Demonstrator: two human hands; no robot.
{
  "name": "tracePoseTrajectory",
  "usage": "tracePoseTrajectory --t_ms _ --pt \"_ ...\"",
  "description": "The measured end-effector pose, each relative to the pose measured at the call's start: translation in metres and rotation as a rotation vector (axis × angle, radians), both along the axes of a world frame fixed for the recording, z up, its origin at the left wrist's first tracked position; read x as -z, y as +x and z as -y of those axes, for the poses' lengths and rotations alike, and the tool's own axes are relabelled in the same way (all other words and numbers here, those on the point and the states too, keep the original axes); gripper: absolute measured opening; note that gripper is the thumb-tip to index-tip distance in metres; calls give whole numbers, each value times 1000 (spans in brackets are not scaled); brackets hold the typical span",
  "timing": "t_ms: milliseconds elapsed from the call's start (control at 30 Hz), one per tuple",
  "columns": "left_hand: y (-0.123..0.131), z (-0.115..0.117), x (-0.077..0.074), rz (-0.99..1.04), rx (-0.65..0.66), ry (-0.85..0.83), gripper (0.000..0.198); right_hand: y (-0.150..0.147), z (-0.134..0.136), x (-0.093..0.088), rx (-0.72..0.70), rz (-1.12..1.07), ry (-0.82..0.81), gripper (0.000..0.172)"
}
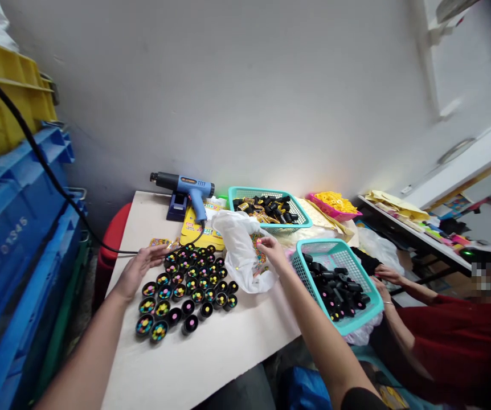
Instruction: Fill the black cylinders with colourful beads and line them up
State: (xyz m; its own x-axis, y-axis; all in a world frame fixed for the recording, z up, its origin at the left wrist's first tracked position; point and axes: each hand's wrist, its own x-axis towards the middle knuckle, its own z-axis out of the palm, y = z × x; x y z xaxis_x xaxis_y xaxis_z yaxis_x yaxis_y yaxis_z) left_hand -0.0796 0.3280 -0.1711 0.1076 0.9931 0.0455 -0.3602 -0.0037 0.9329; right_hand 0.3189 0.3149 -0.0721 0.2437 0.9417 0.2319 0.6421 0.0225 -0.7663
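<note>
Several small black cups (187, 324) stand grouped on the table, many with small coloured balls in them and some with only a pink or yellow one. My left hand (143, 266) is at the far left edge of the group, fingers stretched out and holding nothing. Behind and right of the cups, an open white plastic bag (239, 250) contains many small coloured balls (261, 256). My right hand (271, 253) reaches over the bag's mouth, its fingertips pinched on a small reddish ball (258, 241).
A blue heat gun (192, 188) rests on its stand at the back, its black cable crossing left. Turquoise baskets (305, 253) hold black parts. A pink basket (348, 216) contains yellow pieces. A person in a red sleeve (446, 330) works at right. Blue crates (19, 228) are stacked left.
</note>
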Motion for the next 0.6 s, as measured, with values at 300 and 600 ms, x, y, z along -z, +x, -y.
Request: tracePoseTrajectory --t_ms 300,600 --pt "2 4 -3 -9 -16 0 66 -55 73 -15 -251 106 -98 25" --pt "1 3 -1 -8 -11 10 65 -96 95 -1 -328 534 -198 10"
